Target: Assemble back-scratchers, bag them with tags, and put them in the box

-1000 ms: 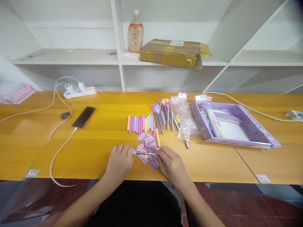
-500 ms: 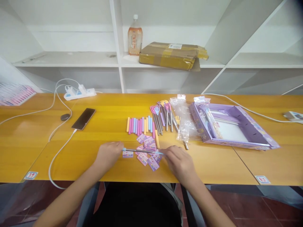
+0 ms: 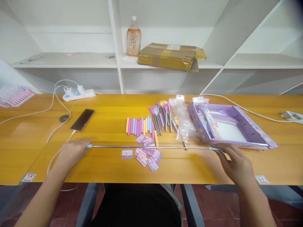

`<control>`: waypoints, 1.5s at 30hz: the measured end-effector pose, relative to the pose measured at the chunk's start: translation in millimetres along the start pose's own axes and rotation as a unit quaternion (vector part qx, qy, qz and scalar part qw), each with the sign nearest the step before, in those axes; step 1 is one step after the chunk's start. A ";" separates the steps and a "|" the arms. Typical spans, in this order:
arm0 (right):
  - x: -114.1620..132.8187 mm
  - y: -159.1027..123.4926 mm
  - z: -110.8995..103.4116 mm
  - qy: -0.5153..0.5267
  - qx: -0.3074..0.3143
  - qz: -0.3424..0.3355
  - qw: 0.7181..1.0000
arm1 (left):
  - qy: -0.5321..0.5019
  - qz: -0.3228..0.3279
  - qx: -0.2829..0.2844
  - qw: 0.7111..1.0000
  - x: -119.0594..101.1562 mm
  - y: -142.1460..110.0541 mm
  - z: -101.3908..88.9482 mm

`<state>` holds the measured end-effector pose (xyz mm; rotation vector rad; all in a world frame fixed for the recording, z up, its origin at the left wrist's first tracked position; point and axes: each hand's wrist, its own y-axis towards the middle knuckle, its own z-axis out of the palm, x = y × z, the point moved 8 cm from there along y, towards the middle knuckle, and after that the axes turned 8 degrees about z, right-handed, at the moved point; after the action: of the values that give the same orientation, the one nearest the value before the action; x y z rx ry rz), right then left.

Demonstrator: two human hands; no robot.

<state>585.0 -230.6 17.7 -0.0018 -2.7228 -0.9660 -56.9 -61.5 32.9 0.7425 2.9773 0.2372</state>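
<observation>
While your left hand and right hand grip opposite ends, the metal rod runs (left to right) over the cards.

Long silver rod, extended level

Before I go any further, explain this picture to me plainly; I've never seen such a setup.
There is no machine: these are a person's bare hands, filmed by a camera worn on the head, looking forward and down. The left hand and the right hand hold opposite ends of a thin metal rod with light-blue ends. On the table lie small printed cards, a row of coloured sticks, metal rods with hand-shaped heads, clear plastic bags, an open purple box and a phone.
</observation>
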 end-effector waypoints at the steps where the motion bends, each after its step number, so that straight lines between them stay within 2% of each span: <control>1: 0.2 0.2 0.9 0.004 -0.002 0.007 1.000 | 0.012 0.002 0.020 1.000 -1.6 0.0 1.5; 5: -2.6 -1.8 0.0 0.019 -0.014 0.039 0.999 | 0.044 0.004 0.079 0.996 -4.8 -1.6 5.5; 11: -12.8 -12.0 2.8 0.021 -0.032 0.110 0.993 | 0.080 0.013 0.092 0.992 -16.2 -0.6 11.5; 15: -20.9 -14.4 -2.7 -0.001 -0.072 0.150 0.986 | 0.085 0.018 0.105 0.991 -23.4 4.7 14.5; 18: -7.7 -1.6 -1.2 0.000 -0.079 0.134 0.988 | 0.073 0.021 0.115 0.990 -42.3 13.1 14.4; 21: 43.3 22.6 14.9 0.032 -0.060 0.084 0.994 | 0.056 0.040 0.116 0.991 -87.7 27.9 13.7; 23: 101.1 36.7 30.5 0.064 -0.050 0.027 0.996 | 0.048 0.044 0.113 0.991 -124.6 40.4 13.8; 25: 170.0 42.9 47.7 0.117 -0.030 -0.062 0.991 | 0.029 0.065 0.106 0.992 -160.9 53.1 15.0; 26: 202.0 43.1 56.7 0.135 -0.009 -0.104 0.985 | 0.021 0.080 0.103 0.991 -175.6 58.6 15.8; 27: 225.6 43.9 65.9 0.134 0.013 -0.115 0.984 | 0.016 0.089 0.101 0.991 -186.0 63.2 16.8; 29: 252.6 47.0 76.1 0.135 0.043 -0.120 0.983 | 0.007 0.101 0.099 0.990 -195.6 70.2 18.6; 30: 256.4 50.2 78.4 0.144 0.066 -0.124 0.980 | 0.004 0.104 0.099 0.990 -196.1 72.8 19.2; 32: 240.6 63.8 77.9 0.151 0.108 -0.102 0.977 | -0.003 0.107 0.096 0.990 -193.8 77.4 19.3; 33: 220.8 74.7 76.7 0.136 0.122 -0.065 0.981 | -0.012 0.106 0.095 0.990 -192.1 80.1 18.9; 36: 135.0 110.9 74.0 0.004 0.138 0.105 0.985 | -0.080 0.084 0.092 0.989 -186.6 91.8 20.0; 38: 83.4 126.9 78.3 -0.095 0.148 0.192 0.966 | -0.152 0.064 0.087 0.982 -182.1 101.8 24.2; 40: 45.4 129.8 92.5 -0.175 0.185 0.265 0.930 | -0.223 0.052 0.067 0.971 -175.8 111.2 29.9; 42: 24.8 122.3 111.0 -0.216 0.226 0.313 0.897 | -0.283 0.044 0.042 0.957 -168.0 117.4 36.9; 43: 20.8 117.5 119.7 -0.221 0.237 0.321 0.890 | -0.306 0.041 0.030 0.951 -164.2 118.7 40.7; 45: 19.2 110.5 131.5 -0.211 0.231 0.318 0.895 | -0.338 0.037 0.016 0.940 -158.1 118.0 48.1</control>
<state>544.9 -64.5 -7.6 -1.0497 -2.9137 -0.1280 141.7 -26.6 8.7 0.7488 2.3074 -0.0608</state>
